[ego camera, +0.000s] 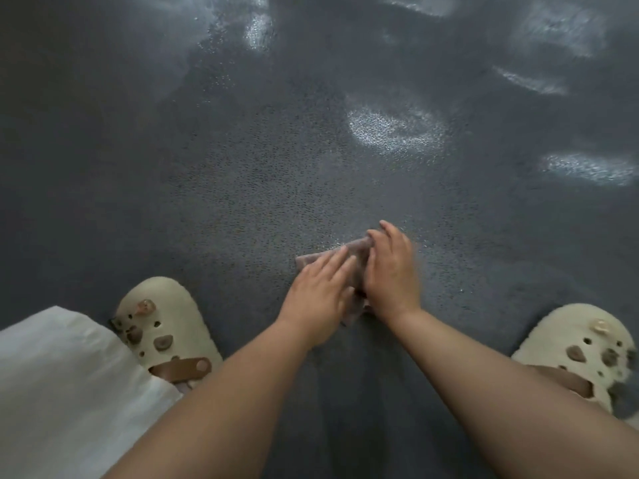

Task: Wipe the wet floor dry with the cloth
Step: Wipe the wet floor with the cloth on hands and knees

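My two hands meet on the cloth (349, 261), which lies flat on the dark grey floor (242, 174) just ahead of me, between my feet. Wide open floor stretches beyond the cloth and out to both sides. Behind it, my left clog (166, 326) stands well to the left and my right clog (584, 354) well to the right, so the bare lane between them is where my forearms lie. A fold of my white garment (58, 385) covers the lower left corner and overlaps the heel of the left clog.

My left hand (320, 292) lies on the near part of the cloth with its fingers straight and spread, pressing down flat. My right hand (390, 271) rests on the cloth's right edge; its fingers curve over the far corner, but I cannot tell whether my grip closes on the fabric or merely presses it.

The cloth is small, brownish-grey and looks folded; one corner pokes out to the left beyond my left fingers, and a bit shows below between my wrists. Pale shiny patches (394, 129) gleam on the floor farther ahead and toward the upper right, apart from the cloth. The floor surface looks finely speckled around my hands.
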`<action>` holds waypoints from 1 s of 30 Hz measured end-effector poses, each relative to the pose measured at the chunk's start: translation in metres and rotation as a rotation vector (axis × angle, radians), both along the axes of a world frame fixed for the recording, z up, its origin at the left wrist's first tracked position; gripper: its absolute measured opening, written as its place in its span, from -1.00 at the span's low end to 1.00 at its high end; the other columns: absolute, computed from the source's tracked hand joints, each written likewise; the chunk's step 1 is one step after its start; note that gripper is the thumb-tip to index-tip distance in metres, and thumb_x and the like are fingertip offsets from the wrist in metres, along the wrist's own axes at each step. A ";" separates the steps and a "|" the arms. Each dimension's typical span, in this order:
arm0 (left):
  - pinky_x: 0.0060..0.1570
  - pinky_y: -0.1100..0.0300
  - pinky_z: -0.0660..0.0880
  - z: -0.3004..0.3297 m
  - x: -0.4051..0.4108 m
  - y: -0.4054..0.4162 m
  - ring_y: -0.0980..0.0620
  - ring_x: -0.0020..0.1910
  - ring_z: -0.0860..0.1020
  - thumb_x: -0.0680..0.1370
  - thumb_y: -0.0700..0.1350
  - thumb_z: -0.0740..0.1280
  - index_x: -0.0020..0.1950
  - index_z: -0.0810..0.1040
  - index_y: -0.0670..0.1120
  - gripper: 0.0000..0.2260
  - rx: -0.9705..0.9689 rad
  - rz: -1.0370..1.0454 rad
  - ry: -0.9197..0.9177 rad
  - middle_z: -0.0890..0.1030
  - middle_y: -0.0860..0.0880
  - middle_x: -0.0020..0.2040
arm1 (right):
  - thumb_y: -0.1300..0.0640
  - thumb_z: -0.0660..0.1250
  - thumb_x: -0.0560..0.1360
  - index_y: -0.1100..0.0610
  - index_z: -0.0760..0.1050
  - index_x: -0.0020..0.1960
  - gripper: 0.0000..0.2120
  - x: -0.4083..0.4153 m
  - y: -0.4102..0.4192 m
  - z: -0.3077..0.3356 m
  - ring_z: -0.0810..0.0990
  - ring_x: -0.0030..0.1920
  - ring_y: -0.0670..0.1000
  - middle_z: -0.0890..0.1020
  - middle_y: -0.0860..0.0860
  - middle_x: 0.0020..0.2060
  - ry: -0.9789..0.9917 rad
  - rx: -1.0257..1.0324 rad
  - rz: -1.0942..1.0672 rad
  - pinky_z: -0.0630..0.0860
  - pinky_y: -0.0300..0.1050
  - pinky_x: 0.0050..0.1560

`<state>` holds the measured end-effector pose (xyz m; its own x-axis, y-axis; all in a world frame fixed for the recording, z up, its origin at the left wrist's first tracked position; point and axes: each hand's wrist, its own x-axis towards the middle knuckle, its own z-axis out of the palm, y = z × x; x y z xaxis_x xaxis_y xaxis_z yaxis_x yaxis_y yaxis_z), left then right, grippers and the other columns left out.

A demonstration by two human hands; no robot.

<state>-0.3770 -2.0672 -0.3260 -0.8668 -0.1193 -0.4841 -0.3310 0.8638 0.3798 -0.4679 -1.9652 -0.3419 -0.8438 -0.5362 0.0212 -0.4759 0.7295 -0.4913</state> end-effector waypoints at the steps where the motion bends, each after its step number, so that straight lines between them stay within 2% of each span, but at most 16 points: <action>1: 0.47 0.14 -0.10 0.005 0.000 -0.010 0.01 0.54 -0.05 0.59 0.08 -0.13 0.56 -0.03 0.01 -0.47 -0.009 0.053 0.011 -0.08 0.01 0.57 | 0.14 0.11 0.50 0.26 0.53 0.09 -0.68 0.006 -0.002 -0.001 0.44 0.16 0.22 0.55 0.27 0.16 0.063 -0.001 0.111 0.40 0.09 0.19; 2: 0.47 0.14 -0.09 0.009 0.000 -0.019 0.00 0.53 -0.05 0.61 -0.01 -0.04 0.56 -0.04 -0.02 -0.49 -0.052 0.108 0.002 -0.09 0.00 0.57 | 0.13 0.13 0.49 0.23 0.56 0.09 -0.69 0.012 -0.004 -0.005 0.44 0.17 0.20 0.56 0.24 0.16 0.115 0.016 0.249 0.36 0.09 0.21; 4: 0.47 0.09 -0.10 0.014 -0.002 -0.038 -0.06 0.53 -0.12 0.58 -0.11 0.14 0.56 -0.07 -0.04 -0.40 -0.130 0.251 -0.082 -0.17 -0.06 0.56 | 0.05 0.13 0.49 0.13 0.59 0.14 -0.63 0.025 -0.007 -0.012 0.50 0.21 0.19 0.57 0.15 0.21 0.163 0.181 0.458 0.31 0.16 0.28; 6: 0.47 0.03 -0.14 0.017 -0.004 -0.056 -0.11 0.52 -0.21 0.51 -0.06 0.30 0.55 -0.14 -0.02 -0.22 -0.175 0.319 -0.234 -0.27 -0.13 0.53 | -0.05 0.09 0.49 0.05 0.55 0.24 -0.57 0.033 -0.007 -0.015 0.48 0.29 0.18 0.52 0.08 0.29 0.117 0.363 0.501 0.21 0.29 0.33; 8: 0.47 0.00 -0.16 0.018 -0.008 -0.071 -0.13 0.52 -0.25 0.41 0.08 0.45 0.54 -0.27 0.03 0.00 -0.236 0.240 -0.358 -0.34 -0.16 0.51 | -0.14 0.09 0.49 0.02 0.46 0.34 -0.50 0.031 -0.002 -0.017 0.36 0.39 0.17 0.44 0.07 0.37 0.077 0.416 0.543 0.07 0.37 0.33; 11: 0.47 -0.01 -0.14 0.017 -0.012 -0.076 -0.16 0.52 -0.23 0.32 0.16 0.51 0.52 -0.33 0.03 0.14 -0.285 0.161 -0.403 -0.33 -0.17 0.52 | -0.26 0.08 0.48 -0.03 0.33 0.43 -0.41 0.008 0.008 -0.016 0.25 0.45 0.16 0.34 0.07 0.44 0.137 0.440 0.763 0.02 0.42 0.31; 13: 0.47 -0.01 -0.11 0.017 -0.014 -0.074 -0.19 0.52 -0.21 0.32 0.14 0.52 0.54 -0.29 0.00 0.13 -0.285 0.163 -0.393 -0.30 -0.19 0.52 | -0.25 0.05 0.51 -0.06 0.32 0.44 -0.45 -0.018 0.009 -0.016 0.29 0.44 0.15 0.34 0.06 0.44 0.172 0.456 0.939 0.06 0.41 0.31; 15: 0.47 0.00 -0.10 0.017 -0.016 -0.074 -0.20 0.52 -0.20 0.32 0.12 0.53 0.54 -0.27 -0.01 0.12 -0.280 0.156 -0.398 -0.29 -0.20 0.52 | -0.22 0.04 0.53 -0.08 0.34 0.42 -0.49 -0.046 0.002 -0.019 0.35 0.41 0.15 0.37 0.07 0.42 0.202 0.455 1.003 0.09 0.36 0.33; 18: 0.47 -0.01 -0.13 0.018 -0.016 -0.076 -0.20 0.52 -0.22 0.32 0.11 0.53 0.54 -0.27 -0.01 0.12 -0.262 0.162 -0.403 -0.31 -0.19 0.52 | -0.17 0.01 0.52 -0.07 0.35 0.41 -0.49 -0.084 -0.026 -0.018 0.37 0.39 0.19 0.39 0.12 0.40 0.207 0.479 0.804 0.12 0.38 0.35; 19: 0.47 -0.01 -0.14 0.018 -0.017 -0.076 -0.20 0.52 -0.23 0.32 0.11 0.53 0.54 -0.27 0.00 0.12 -0.262 0.165 -0.405 -0.31 -0.19 0.52 | -0.16 -0.02 0.54 -0.08 0.29 0.45 -0.48 -0.095 -0.039 -0.016 0.29 0.44 0.20 0.32 0.13 0.44 0.170 0.488 0.687 0.05 0.39 0.36; 22: 0.47 -0.02 -0.15 0.018 -0.018 -0.075 -0.21 0.51 -0.24 0.34 0.09 0.52 0.54 -0.28 0.00 0.11 -0.263 0.168 -0.420 -0.33 -0.19 0.51 | -0.16 -0.06 0.61 -0.18 -0.07 0.53 -0.50 -0.123 -0.083 -0.011 -0.15 0.53 0.13 -0.08 0.04 0.55 -0.016 0.554 0.269 -0.21 0.31 0.41; 25: 0.47 -0.01 -0.16 0.018 -0.020 -0.074 -0.22 0.51 -0.24 0.34 0.08 0.52 0.53 -0.29 -0.01 0.11 -0.264 0.175 -0.422 -0.33 -0.19 0.51 | -0.16 -0.09 0.63 -0.18 -0.18 0.53 -0.48 -0.128 -0.134 -0.007 -0.26 0.52 0.14 -0.19 0.01 0.54 -0.163 0.504 -0.018 -0.27 0.35 0.39; 27: 0.47 0.00 -0.16 0.018 -0.020 -0.074 -0.21 0.51 -0.24 0.34 0.07 0.53 0.53 -0.29 -0.01 0.11 -0.263 0.182 -0.423 -0.33 -0.19 0.51 | -0.15 -0.09 0.63 -0.16 -0.18 0.53 -0.48 -0.113 -0.160 -0.005 -0.28 0.51 0.15 -0.20 0.02 0.54 -0.203 0.483 0.020 -0.30 0.37 0.37; 30: 0.47 0.00 -0.15 0.017 -0.019 -0.074 -0.20 0.51 -0.23 0.33 0.08 0.53 0.54 -0.28 -0.01 0.12 -0.262 0.186 -0.421 -0.33 -0.18 0.52 | -0.16 -0.04 0.62 -0.17 -0.10 0.53 -0.48 -0.073 -0.174 -0.004 -0.24 0.52 0.13 -0.14 0.01 0.55 -0.119 0.495 0.340 -0.29 0.36 0.37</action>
